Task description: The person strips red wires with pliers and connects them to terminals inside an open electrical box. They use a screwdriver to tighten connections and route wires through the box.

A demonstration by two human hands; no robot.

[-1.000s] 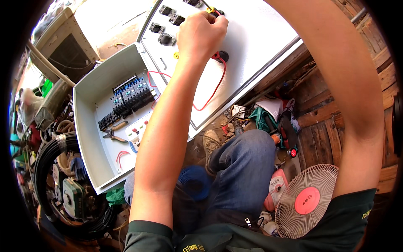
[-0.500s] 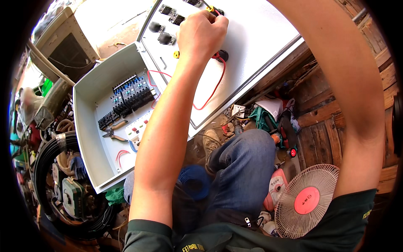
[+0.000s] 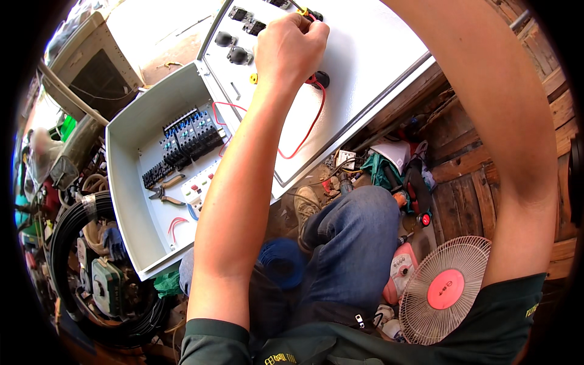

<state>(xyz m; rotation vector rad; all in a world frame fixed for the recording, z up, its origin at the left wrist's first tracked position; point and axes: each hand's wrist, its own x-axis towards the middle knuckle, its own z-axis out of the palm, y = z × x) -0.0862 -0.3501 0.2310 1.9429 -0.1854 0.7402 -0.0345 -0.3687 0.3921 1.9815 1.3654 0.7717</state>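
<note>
My left hand (image 3: 291, 47) is closed at the top of the picture, over the white inner face of an open cabinet door (image 3: 365, 61). Its thumb and fingers pinch beside a black and yellow switch fitting (image 3: 314, 15), where a bit of red wire shows. What lies between the fingertips is hidden. A thin dark shaft (image 3: 295, 5) comes down to that fitting from the top edge. Below the hand, a red wire (image 3: 320, 115) loops from another black fitting (image 3: 322, 79). My right forearm (image 3: 474, 73) runs up out of the picture, so my right hand is not visible.
The grey cabinet box (image 3: 131, 182) holds terminal blocks (image 3: 188, 140), pliers (image 3: 164, 191) and red wire pieces (image 3: 176, 226). More black fittings (image 3: 239, 55) sit on the door. Coiled black cable (image 3: 61, 243) lies left; a pink fan (image 3: 445, 289) stands right.
The door and my left hand sit very slightly further left in the picture. The hand keeps the same pinch at the same fitting.
</note>
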